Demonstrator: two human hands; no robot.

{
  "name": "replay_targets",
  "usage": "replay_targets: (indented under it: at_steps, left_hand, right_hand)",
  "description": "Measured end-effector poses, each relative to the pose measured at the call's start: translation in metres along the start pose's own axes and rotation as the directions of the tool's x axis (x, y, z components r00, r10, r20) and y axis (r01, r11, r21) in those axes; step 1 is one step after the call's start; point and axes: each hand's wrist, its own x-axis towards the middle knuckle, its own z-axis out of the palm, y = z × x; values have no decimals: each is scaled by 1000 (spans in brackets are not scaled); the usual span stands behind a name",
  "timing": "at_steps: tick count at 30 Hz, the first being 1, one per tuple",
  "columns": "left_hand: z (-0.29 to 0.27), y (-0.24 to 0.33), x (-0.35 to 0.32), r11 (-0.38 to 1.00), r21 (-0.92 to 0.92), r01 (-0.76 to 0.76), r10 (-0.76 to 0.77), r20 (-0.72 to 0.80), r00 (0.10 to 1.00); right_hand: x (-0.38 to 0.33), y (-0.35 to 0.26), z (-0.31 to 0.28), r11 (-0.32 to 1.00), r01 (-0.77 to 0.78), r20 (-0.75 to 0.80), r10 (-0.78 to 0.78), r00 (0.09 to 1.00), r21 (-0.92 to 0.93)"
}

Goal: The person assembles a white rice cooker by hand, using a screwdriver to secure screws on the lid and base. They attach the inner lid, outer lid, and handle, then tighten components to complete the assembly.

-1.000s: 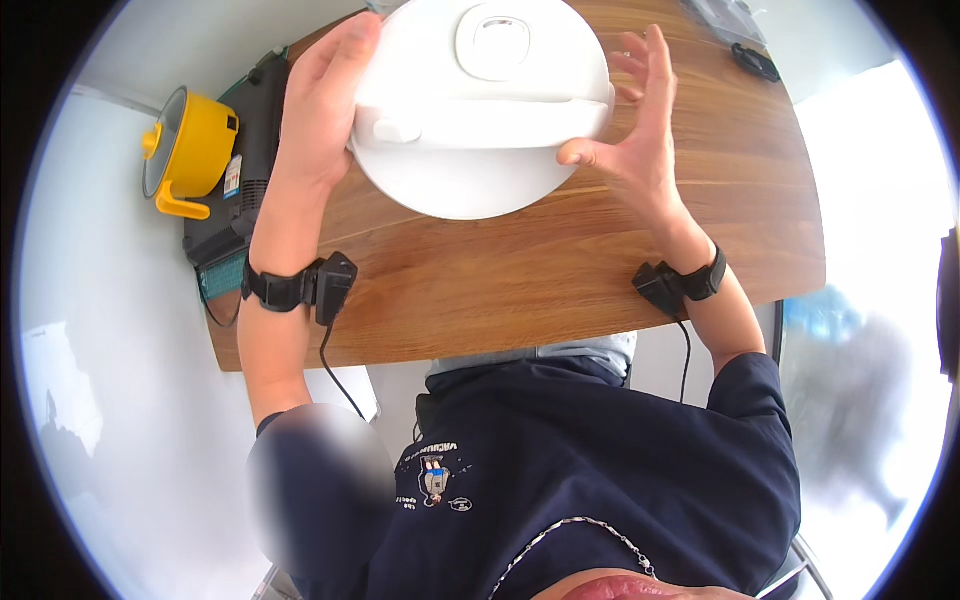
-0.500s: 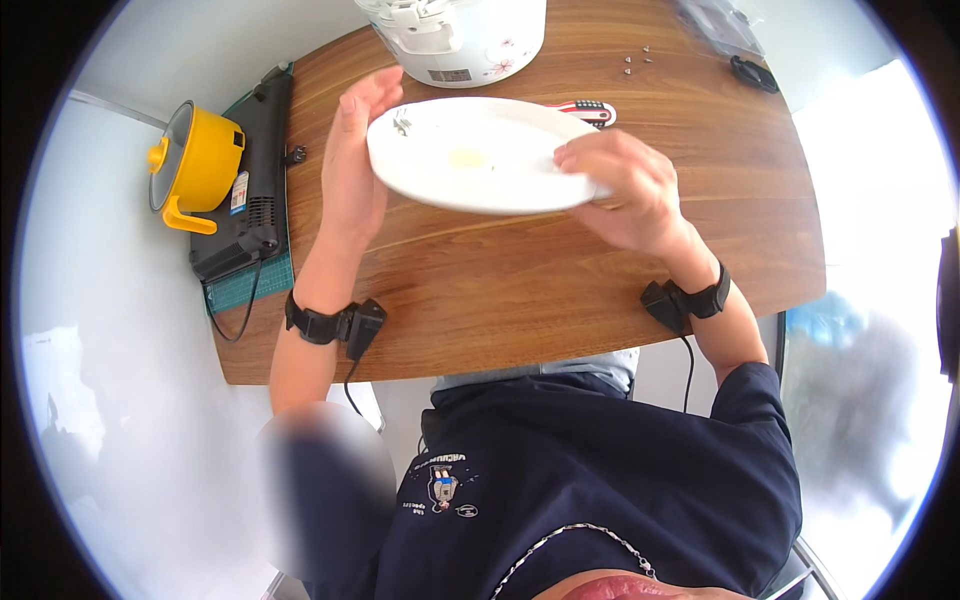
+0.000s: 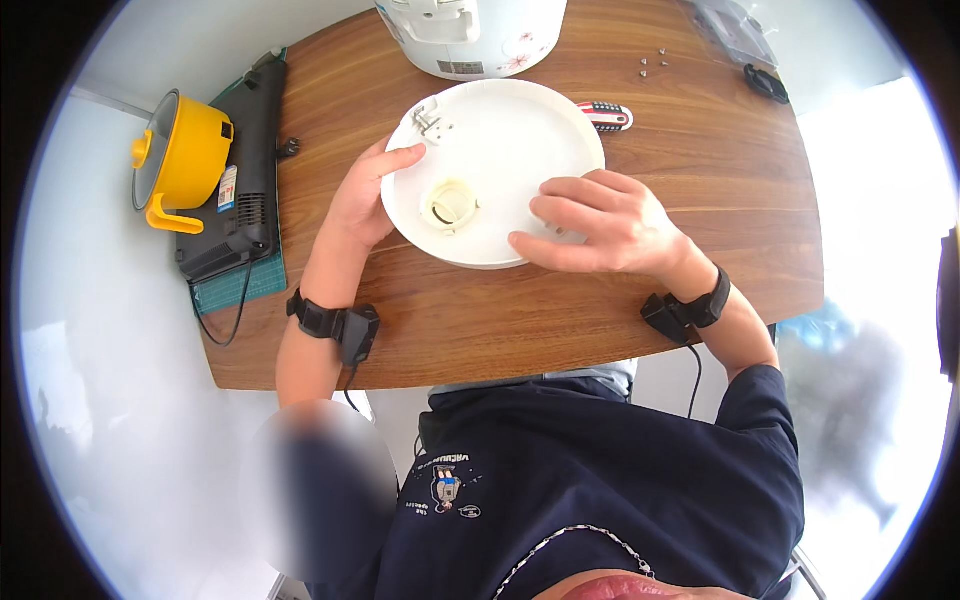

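A round white plastic cover (image 3: 500, 140) is tipped toward me above the table. A cream-coloured ring (image 3: 450, 205) sits low on its face, and a small metal piece (image 3: 428, 120) is fixed near its upper left rim. My left hand (image 3: 368, 195) grips the cover's left edge, thumb on top and the other fingers underneath. Over the lower right part of the cover lies my right hand (image 3: 605, 222), fingers bent and thumb apart. A small detail on the cover shows partly beneath that hand; I cannot make it out.
Behind the cover stands a white rice cooker body (image 3: 485, 50) with a flower print. A red, white and black handle (image 3: 606, 116) pokes out by the cover. Several small screws (image 3: 645, 70), a black object (image 3: 766, 84) and a clear bag (image 3: 730, 30) lie right. Left, a yellow pot (image 3: 190, 150) rests on a black appliance (image 3: 245, 215).
The cover has turned from nearly edge-on to show its face with the ring. My left hand has come down with its thumb over the rim; my right hand has left the right edge for the face.
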Motion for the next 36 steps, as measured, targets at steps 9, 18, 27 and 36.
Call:
replay_targets:
  at_steps: [9,18,27,36]
  left_hand:
    - [-37,5,20,988,153,-17,1,101,995]
    - [-37,10,27,952,303,-44,13,103,995]
    - [-25,3,35,949,312,-57,7,157,988]
    - [-19,2,31,947,319,-39,-19,177,984]
  right_hand:
    - [8,13,-2,909,-110,88,81,993,403]
    - [-70,157,-10,343,-894,20,931,364,289]
    - [-101,187,26,376,-911,137,906,399,166]
    - [-114,191,35,426,-903,80,899,430,60]
